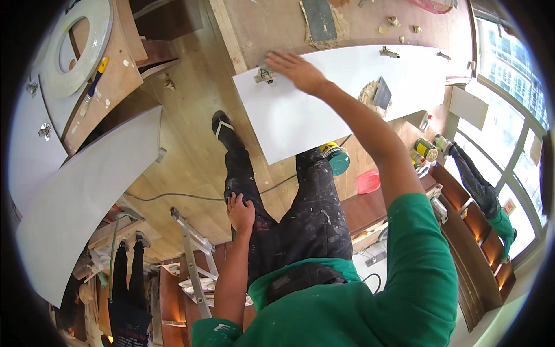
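My right hand [296,73] reaches over the upper left corner of a long white panel [300,127], fingers stretched out beside a metal hinge [265,76]. Another hinge [388,52] sits along the panel's far edge. On the panel lie a grey flat blade [382,93] and a pale heap of putty-like material [368,95]. My left hand [240,213] rests on my dark, paint-spotted thigh with its fingers apart, holding nothing. Behind the panel, the wooden worktop [266,29] bears a dark plate on pale residue.
White boards [87,202] and a wooden bench [118,98] stand left; an aluminium ladder [191,248] below. A bucket [339,163], red dustpan [369,183] and cable [196,196] are on the floor. Two other people, one at the lower left [124,295], one at right [497,214], are nearby.
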Tool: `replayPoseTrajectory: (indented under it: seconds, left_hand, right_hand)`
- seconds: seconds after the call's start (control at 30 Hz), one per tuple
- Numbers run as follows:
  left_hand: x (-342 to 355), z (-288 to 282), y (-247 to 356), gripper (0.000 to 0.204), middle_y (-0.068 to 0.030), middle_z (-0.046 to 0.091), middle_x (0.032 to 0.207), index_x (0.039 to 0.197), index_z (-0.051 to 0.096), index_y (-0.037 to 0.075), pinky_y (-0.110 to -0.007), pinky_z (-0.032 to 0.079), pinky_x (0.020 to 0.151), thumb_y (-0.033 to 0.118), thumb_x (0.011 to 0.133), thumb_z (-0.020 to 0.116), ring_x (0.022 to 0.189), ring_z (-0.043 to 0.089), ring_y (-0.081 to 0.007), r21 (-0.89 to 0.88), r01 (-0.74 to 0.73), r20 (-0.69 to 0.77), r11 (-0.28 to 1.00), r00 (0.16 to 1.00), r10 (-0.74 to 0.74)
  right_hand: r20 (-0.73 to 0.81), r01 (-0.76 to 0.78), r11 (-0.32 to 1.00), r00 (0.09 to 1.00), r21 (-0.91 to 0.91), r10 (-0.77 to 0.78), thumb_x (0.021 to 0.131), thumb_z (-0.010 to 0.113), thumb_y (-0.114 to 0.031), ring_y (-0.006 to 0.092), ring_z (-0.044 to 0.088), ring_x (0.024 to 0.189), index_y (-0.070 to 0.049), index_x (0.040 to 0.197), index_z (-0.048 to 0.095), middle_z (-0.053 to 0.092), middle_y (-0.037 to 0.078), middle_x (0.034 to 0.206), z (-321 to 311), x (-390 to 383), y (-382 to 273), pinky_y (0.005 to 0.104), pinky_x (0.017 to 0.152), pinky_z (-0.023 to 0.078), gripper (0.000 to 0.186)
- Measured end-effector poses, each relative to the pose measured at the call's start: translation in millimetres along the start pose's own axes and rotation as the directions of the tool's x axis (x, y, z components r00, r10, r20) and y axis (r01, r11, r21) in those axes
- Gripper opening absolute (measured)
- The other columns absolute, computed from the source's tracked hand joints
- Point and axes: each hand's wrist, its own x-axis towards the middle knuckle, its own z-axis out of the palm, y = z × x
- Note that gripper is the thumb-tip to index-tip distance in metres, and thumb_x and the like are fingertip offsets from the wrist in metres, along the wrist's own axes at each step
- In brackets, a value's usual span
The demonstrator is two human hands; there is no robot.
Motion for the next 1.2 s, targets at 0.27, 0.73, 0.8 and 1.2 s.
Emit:
replayPoseTrajectory:
  seconds: [0.27, 0.73, 0.8, 1.2]
  left_hand:
    - [10.0, 3.4, 4.4, 0.043, -0.0164, 0.049, 0.144, 0.123, 0.064, 0.006, -0.046, 0.036, 0.109, 0.022, 0.084, 0.053, 0.134, 0.043, -0.0346, -0.02, 0.019, -0.003, 1.0, 1.0, -0.019]
    - [8.5, 2.2, -7.9, 0.045, -0.0142, 0.048, 0.146, 0.126, 0.062, 0.007, -0.045, 0.034, 0.112, 0.025, 0.086, 0.052, 0.137, 0.041, -0.0318, -0.054, 0.041, 0.034, 0.998, 0.999, -0.039]
    - [10.9, 0.0, -7.7, 0.045, -0.0139, 0.047, 0.146, 0.126, 0.062, 0.008, -0.045, 0.034, 0.112, 0.025, 0.086, 0.052, 0.138, 0.04, -0.0313, -0.06, 0.049, 0.041, 0.997, 0.998, -0.047]
    - [99.0, -59.8, 19.6, 0.042, -0.0259, 0.056, 0.131, 0.127, 0.055, -0.007, -0.042, 0.037, 0.107, 0.022, 0.096, 0.049, 0.126, 0.05, -0.0385, -0.622, -0.028, -0.172, 0.782, 0.98, -0.101]
  right_hand:
    - [-0.307, -0.493, 0.771, 0.721, 0.403, 0.621, 0.081, 0.039, 0.014, 0.0309, 0.033, 0.142, -0.007, 0.142, 0.045, 0.041, 0.014, 0.151, -30.1, -47.5, 9.9, 0.0424, 0.118, 0.026, 0.065]
    - [-0.245, -0.396, 0.756, 0.779, 0.52, 0.577, 0.082, 0.047, 0.007, 0.0372, 0.02, 0.146, 0.005, 0.149, 0.026, 0.024, 0.023, 0.156, 11.3, 87.3, -179.9, 0.0465, 0.12, 0.018, 0.069]
    - [-0.209, -0.175, 0.878, 0.933, 0.445, 0.292, 0.086, 0.046, 0.001, 0.0345, 0.018, 0.147, 0.004, 0.149, 0.026, 0.023, 0.021, 0.157, 14.5, 86.9, -186.5, 0.0448, 0.121, 0.015, 0.066]
    - [-0.052, -0.121, 0.727, 0.976, 0.676, 0.211, 0.079, 0.045, 0.009, 0.0328, 0.029, 0.144, -0.002, 0.145, 0.038, 0.034, 0.019, 0.153, 4.8, 16.9, -209.7, 0.0429, 0.118, 0.026, 0.068]
